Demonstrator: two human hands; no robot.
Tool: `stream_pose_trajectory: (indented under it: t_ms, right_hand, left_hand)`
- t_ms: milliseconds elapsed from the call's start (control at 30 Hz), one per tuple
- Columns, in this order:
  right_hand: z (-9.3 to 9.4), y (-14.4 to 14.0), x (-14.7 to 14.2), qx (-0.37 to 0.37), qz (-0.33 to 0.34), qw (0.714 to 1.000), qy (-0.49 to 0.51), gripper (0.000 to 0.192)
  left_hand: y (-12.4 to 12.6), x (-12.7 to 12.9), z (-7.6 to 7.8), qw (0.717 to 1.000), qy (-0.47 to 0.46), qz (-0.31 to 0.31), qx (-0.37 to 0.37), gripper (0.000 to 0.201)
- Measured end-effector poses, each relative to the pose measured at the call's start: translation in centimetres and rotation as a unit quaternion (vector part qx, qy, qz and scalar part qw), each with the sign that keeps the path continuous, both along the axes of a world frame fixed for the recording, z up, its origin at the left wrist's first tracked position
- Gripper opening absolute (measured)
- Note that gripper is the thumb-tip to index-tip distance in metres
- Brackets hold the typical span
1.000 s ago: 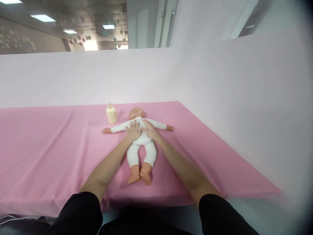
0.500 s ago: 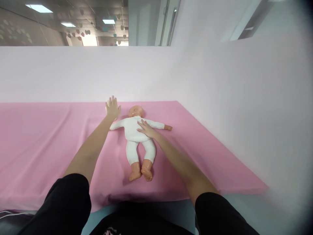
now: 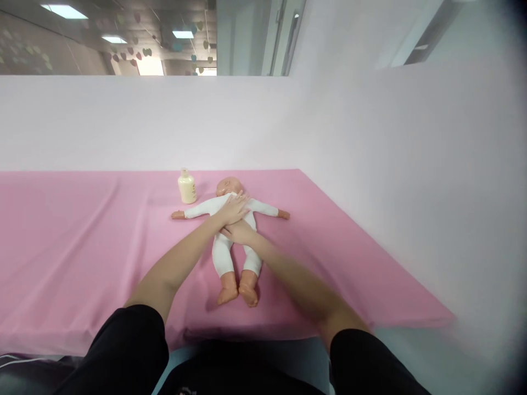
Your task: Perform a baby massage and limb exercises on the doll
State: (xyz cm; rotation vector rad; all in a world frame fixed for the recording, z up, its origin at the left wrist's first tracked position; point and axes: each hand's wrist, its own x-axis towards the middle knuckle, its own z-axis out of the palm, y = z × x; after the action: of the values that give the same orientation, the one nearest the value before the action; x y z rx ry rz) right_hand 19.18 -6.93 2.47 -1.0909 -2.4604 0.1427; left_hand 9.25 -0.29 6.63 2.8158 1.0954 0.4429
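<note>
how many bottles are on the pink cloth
1. The cream bottle stands upright on the pink cloth, beside the doll's head, just beyond the doll's outstretched arm on the left. Nothing else like it shows.

It looked like a baby-care training room: a worktop [image 3: 82,247] draped in pink cloth held a practice doll [image 3: 230,236] and a lotion bottle [image 3: 186,186], fenced by plain white partitions [image 3: 123,120], with paper hearts [image 3: 144,53] hanging under office ceiling lights [image 3: 61,10].
</note>
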Motion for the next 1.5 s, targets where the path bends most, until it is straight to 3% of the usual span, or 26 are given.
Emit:
stream_pose_trajectory:
  t_ms: [133,267,367,467,533,633,733,867,1133,1233,1400,1500]
  right_hand:
    - [-0.2,-1.2,2.1,-0.018,0.051,0.999,0.006,0.043]
    - [-0.5,-1.3,4.7,-0.087,0.068,0.992,0.064,0.048]
    - [-1.3,-0.9,6.2,-0.124,0.033,0.985,0.112,0.057]
    - [-2.0,-0.1,6.8,-0.14,-0.043,0.982,0.118,0.071]
    - [-2.1,0.4,6.6,-0.146,-0.091,0.981,0.091,0.077]
    - [-1.6,1.2,5.6,-0.129,-0.134,0.981,0.054,0.076]
    - [-0.5,1.9,4.6,-0.077,-0.1,0.991,0.041,0.068]
    - [0.4,3.5,4.1,-0.061,-0.027,0.998,0.019,0.063]
    - [-1.7,6.8,4.6,-0.064,-0.127,0.989,0.049,0.069]
    - [-2.4,6.7,4.9,-0.095,-0.169,0.98,0.052,0.069]
    - [-2.8,5.1,4.8,-0.132,-0.23,0.963,0.041,0.075]
    - [-2.8,3.4,5.0,-0.13,-0.224,0.965,0.043,0.078]
  left_hand:
    - [0.8,-1.3,-2.1,0.998,0.008,0.038,-0.047,0.059]
    - [1.0,-3.5,-3.5,0.997,0.003,0.048,-0.057,0.061]
    - [0.2,-4.2,-4.1,0.995,-0.002,0.064,-0.071,0.061]
    - [-1.0,-4.2,-4.4,0.995,-0.008,0.072,-0.07,0.061]
    - [-1.9,-4.1,-4.3,0.997,-0.012,0.052,-0.057,0.061]
    - [-2.7,-3.8,-4.0,0.998,-0.024,-0.043,-0.038,0.052]
    - [-2.8,-3.7,-3.9,0.991,-0.037,-0.126,-0.021,0.044]
    - [-2.2,-3.8,-4.2,0.988,-0.072,-0.138,-0.011,0.042]
    - [-0.7,-3.7,-5.6,0.978,-0.143,-0.135,-0.064,0.04]
    - [-0.7,-3.8,-6.1,0.973,-0.196,-0.098,-0.072,0.041]
    - [-0.9,-4.2,-6.8,0.971,-0.229,0.062,-0.034,0.05]
    - [-1.0,-4.1,-7.0,0.964,-0.219,0.143,-0.048,0.057]
